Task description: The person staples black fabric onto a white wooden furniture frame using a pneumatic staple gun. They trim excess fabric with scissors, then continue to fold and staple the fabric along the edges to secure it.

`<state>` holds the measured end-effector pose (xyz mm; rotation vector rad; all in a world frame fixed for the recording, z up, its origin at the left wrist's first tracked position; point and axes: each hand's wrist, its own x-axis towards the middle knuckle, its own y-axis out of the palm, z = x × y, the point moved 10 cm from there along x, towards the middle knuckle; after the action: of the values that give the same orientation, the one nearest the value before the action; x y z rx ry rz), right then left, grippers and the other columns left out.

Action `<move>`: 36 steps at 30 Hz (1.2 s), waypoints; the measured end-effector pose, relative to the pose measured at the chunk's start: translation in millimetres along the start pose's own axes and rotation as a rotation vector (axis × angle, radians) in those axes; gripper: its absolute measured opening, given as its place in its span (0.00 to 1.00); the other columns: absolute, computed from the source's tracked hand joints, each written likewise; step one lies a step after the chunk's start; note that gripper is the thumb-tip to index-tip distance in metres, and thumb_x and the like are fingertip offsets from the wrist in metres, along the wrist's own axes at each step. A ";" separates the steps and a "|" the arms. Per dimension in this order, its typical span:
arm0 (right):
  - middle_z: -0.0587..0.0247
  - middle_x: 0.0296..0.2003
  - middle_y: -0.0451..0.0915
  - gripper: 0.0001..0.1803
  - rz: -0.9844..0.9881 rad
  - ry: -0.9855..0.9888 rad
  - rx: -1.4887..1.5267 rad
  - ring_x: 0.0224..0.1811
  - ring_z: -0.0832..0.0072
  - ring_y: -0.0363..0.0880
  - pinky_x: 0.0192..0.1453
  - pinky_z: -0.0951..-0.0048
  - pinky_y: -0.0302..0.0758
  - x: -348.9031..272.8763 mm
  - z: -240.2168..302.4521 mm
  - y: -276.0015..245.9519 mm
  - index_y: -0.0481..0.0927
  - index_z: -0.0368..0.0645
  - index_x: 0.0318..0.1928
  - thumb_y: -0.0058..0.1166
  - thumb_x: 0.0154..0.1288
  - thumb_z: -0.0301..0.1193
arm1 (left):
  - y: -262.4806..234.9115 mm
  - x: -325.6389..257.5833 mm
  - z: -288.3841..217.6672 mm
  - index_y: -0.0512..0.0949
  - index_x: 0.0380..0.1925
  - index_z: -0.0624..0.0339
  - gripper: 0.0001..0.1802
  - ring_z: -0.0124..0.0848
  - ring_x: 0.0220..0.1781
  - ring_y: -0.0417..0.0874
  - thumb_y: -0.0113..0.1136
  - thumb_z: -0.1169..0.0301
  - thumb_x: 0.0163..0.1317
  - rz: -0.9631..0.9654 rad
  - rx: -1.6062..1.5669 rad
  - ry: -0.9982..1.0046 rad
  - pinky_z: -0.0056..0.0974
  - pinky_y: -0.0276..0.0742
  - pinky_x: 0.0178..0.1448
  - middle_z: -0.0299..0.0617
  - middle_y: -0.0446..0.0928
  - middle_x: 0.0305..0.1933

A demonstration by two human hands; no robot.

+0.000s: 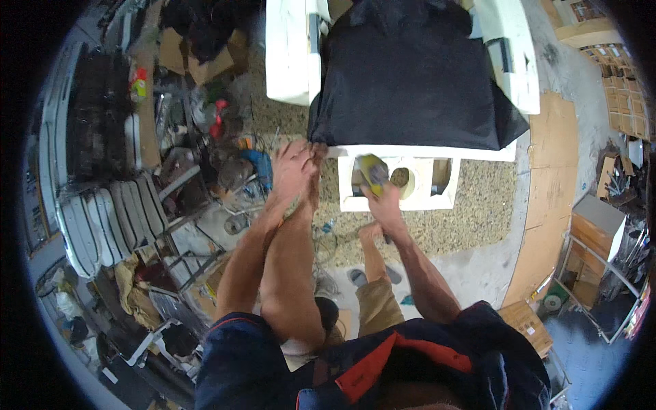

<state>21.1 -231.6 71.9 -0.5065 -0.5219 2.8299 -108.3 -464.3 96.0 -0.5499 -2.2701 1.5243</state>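
Floor is speckled gravel-look aggregate under the work, going to bare smooth concrete nearer the person, with flat cardboard sheets [547, 198] laid along the right side. Left side of the room is cluttered: stacked pale slatted panels [109, 219], a blue power tool [258, 166] on the ground, red-capped bottles and boxes further back. Right edge has cartons and a metal-frame trolley [605, 273].

Work piece is a white panel structure [290, 55] at the far centre, mostly covered by a black cloth [410, 75] draped over its top. Below the cloth's near edge, a white face panel [437, 195] with a round cutout and rectangular openings is exposed.

Left hand [295, 167]: arm stretched forward, hand at the near-left corner of the black cloth, fingers together and pinched at the cloth's hem. Contact looks real, but the grip detail is too small to confirm.

Right hand [386, 205]: arm extended forward, fingers closed around a yellow-green object [373, 171], probably a sanding block or sponge, pressed against the white face panel just left of the round cutout. Object is blurred.

Hands are near each other, left slightly further out than right. Person's knee in tan shorts [376, 301] and a grey sandal [355, 277] show below the right forearm.
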 end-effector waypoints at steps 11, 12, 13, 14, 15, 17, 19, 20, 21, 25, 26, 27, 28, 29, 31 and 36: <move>0.38 0.35 0.87 0.22 -0.016 0.647 -0.636 0.46 0.43 0.87 0.51 0.48 0.83 -292.0 -179.5 -322.8 0.84 0.31 0.43 0.67 0.51 0.36 | 40.9 -453.5 56.4 0.88 0.43 0.53 0.17 0.48 0.40 0.84 0.64 0.54 0.63 0.854 -0.353 -1.045 0.50 0.80 0.47 0.49 0.85 0.36; 0.45 0.30 0.87 0.19 -0.062 0.619 -0.786 0.36 0.49 0.89 0.40 0.53 0.84 -319.3 -180.5 -347.7 0.84 0.31 0.38 0.68 0.53 0.35 | 44.7 -478.9 33.8 0.88 0.43 0.53 0.17 0.47 0.39 0.84 0.64 0.54 0.63 0.892 -0.398 -1.102 0.50 0.80 0.47 0.48 0.85 0.36; 0.46 0.30 0.87 0.18 -0.060 0.655 -0.786 0.35 0.51 0.89 0.39 0.54 0.83 -351.8 -188.0 -368.6 0.84 0.31 0.38 0.68 0.53 0.35 | 46.5 -499.1 14.3 0.88 0.43 0.54 0.18 0.46 0.39 0.84 0.64 0.54 0.64 0.911 -0.431 -1.136 0.50 0.80 0.46 0.48 0.85 0.36; 0.47 0.29 0.86 0.18 -0.071 0.734 -0.765 0.34 0.52 0.88 0.38 0.55 0.83 -383.1 -197.4 -386.2 0.83 0.32 0.37 0.68 0.53 0.35 | 48.1 -513.3 -1.8 0.88 0.43 0.54 0.18 0.46 0.38 0.84 0.64 0.53 0.64 0.912 -0.454 -1.158 0.49 0.80 0.46 0.48 0.85 0.35; 0.48 0.28 0.86 0.18 -0.098 0.794 -0.722 0.33 0.54 0.88 0.37 0.56 0.82 -412.3 -202.7 -402.8 0.83 0.32 0.37 0.69 0.53 0.35 | 52.2 -522.5 -17.3 0.88 0.43 0.54 0.18 0.45 0.37 0.84 0.64 0.53 0.64 0.905 -0.482 -1.178 0.49 0.80 0.46 0.47 0.85 0.35; 0.51 0.27 0.85 0.17 -0.146 0.888 -0.621 0.31 0.57 0.87 0.35 0.57 0.81 -455.1 -206.3 -423.0 0.83 0.33 0.36 0.69 0.54 0.35 | 57.8 -526.6 -35.3 0.88 0.43 0.55 0.19 0.44 0.36 0.84 0.63 0.53 0.64 0.852 -0.520 -1.181 0.48 0.80 0.45 0.47 0.85 0.34; 0.53 0.26 0.84 0.16 -0.232 0.960 -0.480 0.28 0.60 0.86 0.33 0.59 0.80 -487.7 -202.3 -435.4 0.83 0.33 0.35 0.69 0.54 0.35 | 67.2 -507.2 -41.9 0.88 0.43 0.55 0.19 0.43 0.35 0.84 0.63 0.52 0.65 0.773 -0.548 -1.144 0.47 0.80 0.44 0.46 0.85 0.34; 0.54 0.25 0.84 0.16 -0.293 0.986 -0.390 0.27 0.61 0.85 0.32 0.60 0.80 -503.3 -198.0 -437.9 0.82 0.34 0.34 0.69 0.54 0.35 | 71.4 -491.4 -41.8 0.88 0.43 0.55 0.19 0.42 0.34 0.84 0.63 0.52 0.65 0.730 -0.553 -1.115 0.47 0.80 0.43 0.46 0.85 0.33; 0.56 0.25 0.83 0.16 -0.369 1.001 -0.278 0.26 0.62 0.85 0.30 0.61 0.79 -514.1 -193.3 -438.0 0.82 0.34 0.34 0.69 0.54 0.35 | 75.2 -470.8 -39.5 0.87 0.43 0.56 0.20 0.42 0.34 0.84 0.63 0.52 0.65 0.682 -0.556 -1.088 0.47 0.80 0.43 0.46 0.85 0.33; 0.68 0.19 0.75 0.13 -0.769 0.843 0.148 0.18 0.77 0.72 0.23 0.69 0.68 -532.1 -163.5 -435.9 0.78 0.42 0.28 0.68 0.61 0.34 | 76.3 -372.0 -26.3 0.87 0.43 0.56 0.21 0.39 0.31 0.83 0.62 0.51 0.66 0.500 -0.558 -0.970 0.45 0.80 0.41 0.44 0.85 0.32; 0.69 0.19 0.74 0.13 -0.883 0.769 0.271 0.17 0.77 0.71 0.22 0.69 0.67 -533.9 -155.7 -438.1 0.78 0.43 0.27 0.68 0.62 0.34 | 73.3 -349.9 -24.2 0.87 0.43 0.57 0.21 0.38 0.31 0.83 0.62 0.51 0.66 0.461 -0.552 -0.945 0.45 0.80 0.41 0.44 0.85 0.31; 0.69 0.18 0.73 0.13 -0.987 0.698 0.386 0.17 0.76 0.70 0.22 0.69 0.66 -539.3 -147.3 -442.0 0.77 0.44 0.26 0.67 0.63 0.34 | 69.2 -330.7 -22.9 0.87 0.43 0.57 0.21 0.38 0.30 0.83 0.62 0.50 0.66 0.427 -0.545 -0.920 0.44 0.80 0.40 0.44 0.85 0.31; 0.70 0.19 0.72 0.16 -1.120 0.629 0.501 0.18 0.76 0.69 0.22 0.69 0.65 -536.9 -142.0 -450.1 0.75 0.45 0.26 0.65 0.68 0.35 | 64.9 -308.2 -22.1 0.87 0.43 0.57 0.22 0.37 0.29 0.83 0.62 0.50 0.67 0.386 -0.535 -0.890 0.44 0.80 0.40 0.44 0.85 0.31; 0.70 0.19 0.72 0.16 -1.134 0.527 0.523 0.18 0.76 0.70 0.23 0.69 0.66 -534.5 -128.7 -460.4 0.75 0.45 0.26 0.66 0.68 0.37 | 59.8 -287.1 -21.4 0.87 0.43 0.57 0.22 0.37 0.29 0.83 0.62 0.50 0.67 0.347 -0.526 -0.868 0.43 0.80 0.39 0.43 0.85 0.30; 0.70 0.20 0.72 0.18 -1.192 0.439 0.560 0.20 0.76 0.70 0.25 0.68 0.68 -526.7 -108.6 -492.8 0.76 0.44 0.28 0.67 0.69 0.40 | 46.2 -247.1 -29.9 0.86 0.35 0.59 0.19 0.43 0.29 0.83 0.60 0.53 0.67 0.287 -0.474 -0.723 0.48 0.80 0.39 0.48 0.83 0.27; 0.73 0.22 0.73 0.12 -1.267 0.130 0.601 0.21 0.81 0.69 0.24 0.76 0.68 -531.4 -32.8 -599.4 0.78 0.47 0.32 0.65 0.72 0.37 | 42.3 -208.4 -66.1 0.85 0.44 0.62 0.19 0.41 0.44 0.87 0.60 0.57 0.66 0.350 -0.307 -0.841 0.47 0.82 0.50 0.51 0.86 0.40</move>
<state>610.2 180.9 426.2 -0.1225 0.0819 1.5773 109.1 -501.4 65.4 -0.4473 -3.2220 1.8162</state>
